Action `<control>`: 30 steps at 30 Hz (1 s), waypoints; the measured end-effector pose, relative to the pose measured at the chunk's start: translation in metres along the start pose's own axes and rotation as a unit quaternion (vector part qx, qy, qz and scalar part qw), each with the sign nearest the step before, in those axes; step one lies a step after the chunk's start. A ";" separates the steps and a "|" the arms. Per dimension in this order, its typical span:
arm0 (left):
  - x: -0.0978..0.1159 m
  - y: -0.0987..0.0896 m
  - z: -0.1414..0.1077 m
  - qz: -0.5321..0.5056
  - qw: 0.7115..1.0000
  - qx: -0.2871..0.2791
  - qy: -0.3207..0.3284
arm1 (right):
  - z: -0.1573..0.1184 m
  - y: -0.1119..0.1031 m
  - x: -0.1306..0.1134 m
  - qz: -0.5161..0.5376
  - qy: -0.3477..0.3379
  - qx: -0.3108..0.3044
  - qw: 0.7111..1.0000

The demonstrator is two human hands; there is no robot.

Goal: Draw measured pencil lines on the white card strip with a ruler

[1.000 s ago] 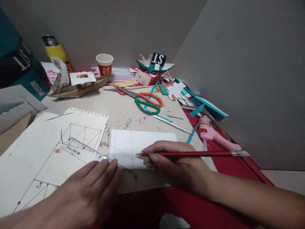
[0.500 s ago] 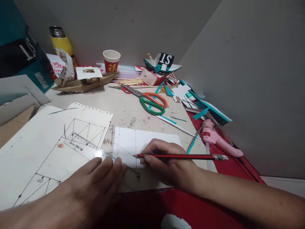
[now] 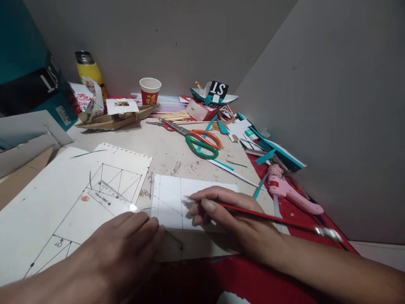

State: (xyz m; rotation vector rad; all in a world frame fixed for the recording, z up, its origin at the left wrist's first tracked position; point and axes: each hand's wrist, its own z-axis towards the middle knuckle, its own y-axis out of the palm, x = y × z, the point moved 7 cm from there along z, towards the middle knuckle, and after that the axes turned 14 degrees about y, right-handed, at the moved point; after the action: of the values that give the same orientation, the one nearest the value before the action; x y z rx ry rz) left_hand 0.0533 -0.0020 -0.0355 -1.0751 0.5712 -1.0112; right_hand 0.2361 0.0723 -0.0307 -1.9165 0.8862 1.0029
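In the head view my right hand (image 3: 234, 215) is closed around a red and black pencil (image 3: 268, 216), its metal end pointing right. The pencil's front part is smeared by motion near the hand. Below that hand lies a small white piece of paper (image 3: 169, 192) with thin pencil lines and dots. My left hand (image 3: 123, 240) has its fingers curled and pressed together at the near end of a clear ruler (image 3: 109, 196). Under the ruler is a larger sheet (image 3: 76, 173) with a drawing of dots joined by lines.
Scissors (image 3: 202, 145) with orange and green handles lie beyond the paper. A pink glue gun (image 3: 291, 190) rests at the right. A paper cup (image 3: 150, 90), a yellow bottle (image 3: 88, 69) and cardboard boats (image 3: 117, 118) stand along the back. A teal box (image 3: 22, 55) is at left.
My right hand has lifted the pencil from the paper, and its rear end has swung down and right. My left fingers have curled more at the ruler. The whole view has shifted slightly.
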 end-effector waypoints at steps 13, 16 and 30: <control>-0.025 -0.028 0.012 -0.088 0.988 -0.103 -0.070 | 0.016 -0.006 -0.006 -0.413 -0.216 0.031 0.884; -0.031 -0.027 0.011 -0.095 0.985 -0.123 -0.082 | 0.018 -0.009 -0.008 -0.436 -0.181 0.006 0.881; -0.047 -0.017 -0.001 -0.296 0.919 -0.174 -0.193 | 0.036 -0.044 0.001 -0.071 0.035 -0.034 0.996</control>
State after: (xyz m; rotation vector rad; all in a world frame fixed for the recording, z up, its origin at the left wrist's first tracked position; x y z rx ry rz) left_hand 0.0240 0.0373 -0.0238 -1.7825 0.0892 -1.1926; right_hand 0.2622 0.1231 -0.0314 -2.0515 0.7518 0.8977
